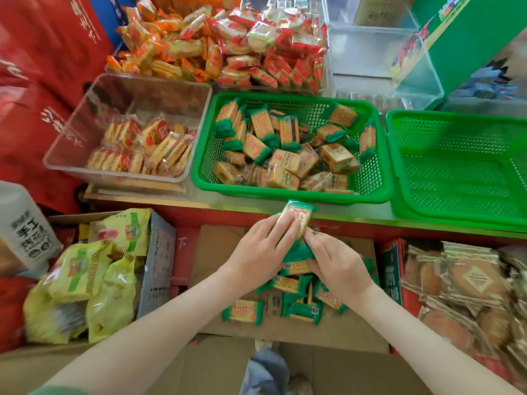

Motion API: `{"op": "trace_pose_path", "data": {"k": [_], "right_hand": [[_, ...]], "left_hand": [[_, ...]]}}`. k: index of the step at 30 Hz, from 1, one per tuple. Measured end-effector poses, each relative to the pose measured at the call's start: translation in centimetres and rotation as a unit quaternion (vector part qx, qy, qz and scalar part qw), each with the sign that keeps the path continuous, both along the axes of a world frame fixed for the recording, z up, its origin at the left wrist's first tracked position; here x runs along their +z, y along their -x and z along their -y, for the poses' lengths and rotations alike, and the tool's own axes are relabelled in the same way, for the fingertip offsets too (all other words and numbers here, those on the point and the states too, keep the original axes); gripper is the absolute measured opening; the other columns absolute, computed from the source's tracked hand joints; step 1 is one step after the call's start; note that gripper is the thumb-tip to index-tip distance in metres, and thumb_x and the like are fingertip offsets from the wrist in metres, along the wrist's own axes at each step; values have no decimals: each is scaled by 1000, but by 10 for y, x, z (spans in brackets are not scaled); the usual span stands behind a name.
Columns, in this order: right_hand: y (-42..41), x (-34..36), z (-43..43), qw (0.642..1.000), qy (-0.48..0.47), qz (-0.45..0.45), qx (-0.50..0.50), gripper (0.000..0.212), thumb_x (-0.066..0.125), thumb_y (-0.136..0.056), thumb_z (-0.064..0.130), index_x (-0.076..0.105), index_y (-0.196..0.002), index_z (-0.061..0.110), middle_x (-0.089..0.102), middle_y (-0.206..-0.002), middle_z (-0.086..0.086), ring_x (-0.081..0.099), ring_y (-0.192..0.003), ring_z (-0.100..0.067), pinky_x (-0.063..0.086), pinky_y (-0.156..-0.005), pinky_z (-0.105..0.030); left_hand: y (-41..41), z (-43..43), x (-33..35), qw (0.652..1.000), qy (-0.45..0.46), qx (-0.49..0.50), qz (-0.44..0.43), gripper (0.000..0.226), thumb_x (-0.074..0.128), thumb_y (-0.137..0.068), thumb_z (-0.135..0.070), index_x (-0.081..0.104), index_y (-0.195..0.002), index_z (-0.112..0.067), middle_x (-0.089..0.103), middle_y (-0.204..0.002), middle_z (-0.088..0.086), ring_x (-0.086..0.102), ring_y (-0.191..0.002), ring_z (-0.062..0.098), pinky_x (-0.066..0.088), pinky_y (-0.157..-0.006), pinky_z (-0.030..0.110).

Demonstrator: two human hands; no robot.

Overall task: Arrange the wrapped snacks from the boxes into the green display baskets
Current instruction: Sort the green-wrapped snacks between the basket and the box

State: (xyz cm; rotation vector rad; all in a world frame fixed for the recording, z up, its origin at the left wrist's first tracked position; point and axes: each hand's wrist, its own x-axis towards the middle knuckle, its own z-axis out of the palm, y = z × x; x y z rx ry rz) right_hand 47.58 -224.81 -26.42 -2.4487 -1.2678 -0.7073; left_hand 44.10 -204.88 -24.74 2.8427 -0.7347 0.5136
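Snacks [246, 310] in green wrappers lie loose in the box [216, 252] at 6 o'clock. Just above them the left hand [261, 248] grips one pack [296, 219] from the side, its end pointing to 12. The right hand [339, 266] has its grip curled round a bunch [298, 253] of green packs right beneath. Yellow bags [85, 280] sit at 8 o'clock. Beyond, on the desk [356, 212], a green basket [285, 196] at 12 holds a heap of the same snacks. A second basket [456, 166] stands just beside it at 2, and a clear bin [71, 143] at 10.
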Motion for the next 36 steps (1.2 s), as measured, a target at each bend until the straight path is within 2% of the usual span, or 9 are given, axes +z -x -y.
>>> {"op": "trace_pose_path", "data": {"k": [6, 14, 16, 20, 23, 26, 30, 32, 36], "right_hand": [[17, -58, 15, 993, 100, -52, 30, 52, 83, -64, 3, 53, -106, 5, 68, -93, -12, 68, -83, -24, 57, -61, -29], [10, -87, 6, 995, 72, -59, -28, 23, 55, -85, -2, 55, -107, 2, 67, -98, -18, 67, -91, -31, 59, -70, -38], [10, -97, 4, 993, 73, -80, -55, 37, 69, -77, -3, 54, -110, 2, 66, -98, -17, 66, -92, -31, 58, -73, -38], [21, -115, 1, 961, 183, -195, -68, 59, 89, -59, 9, 65, -113, 5, 68, -109, -10, 66, -100, -28, 55, -79, -37], [28, -117, 0, 950, 195, -232, -72, 49, 80, -75, 27, 64, -118, 9, 65, -118, -7, 63, -109, -25, 52, -89, -38], [25, -107, -3, 948, 187, -243, -84, 44, 65, -88, 28, 58, -127, 9, 61, -127, -8, 57, -119, -26, 44, -100, -41], [13, -81, -14, 956, 149, -245, -65, 42, 46, -92, 26, 59, -126, 6, 62, -125, -10, 58, -117, -28, 49, -97, -44], [1, -60, -17, 959, 127, -249, -51, 44, 41, -91, 25, 61, -124, 5, 64, -121, -11, 61, -112, -28, 53, -92, -43], [-28, -18, -15, 973, 66, -222, -13, 36, 45, -89, 18, 62, -116, 1, 66, -109, -12, 62, -99, -26, 53, -86, -36]], "left_hand": [[32, -9, -55, 992, -69, -31, -105, 53, 71, -76, -11, 46, -122, 0, 65, -112, 18, 66, -83, 28, 57, -63, 36], [25, -35, -104, 957, -208, 63, -193, 64, 86, -52, -6, 61, -110, 3, 68, -107, 21, 70, -80, 33, 57, -56, 33], [26, -35, -118, 945, -219, 81, -229, 76, 91, -45, -9, 58, -112, 4, 68, -108, 22, 70, -82, 35, 57, -56, 35], [38, -31, -135, 914, -223, 119, -317, 88, 88, -60, -19, 44, -133, 3, 49, -138, 25, 59, -114, 39, 57, -79, 42], [40, -26, -133, 899, -198, 133, -366, 82, 52, -93, -39, 4, -151, -7, 1, -159, 20, 13, -143, 43, 28, -112, 54], [29, -25, -119, 890, -181, 147, -391, 82, 35, -93, -56, -3, -153, -15, -13, -159, 14, -13, -144, 41, 1, -114, 61], [14, -22, -88, 926, -121, 74, -351, 66, 37, -92, -51, 41, -141, -7, 27, -153, 19, 27, -140, 38, 27, -112, 53], [4, -16, -67, 961, -33, -2, -275, 46, 40, -91, -40, 63, -112, -7, 61, -120, 15, 62, -103, 31, 55, -84, 40], [-33, -3, -17, 977, 111, -122, -135, 25, 46, -97, -21, 66, -96, -7, 65, -93, 6, 56, -74, 22, 50, -66, 32]]}}
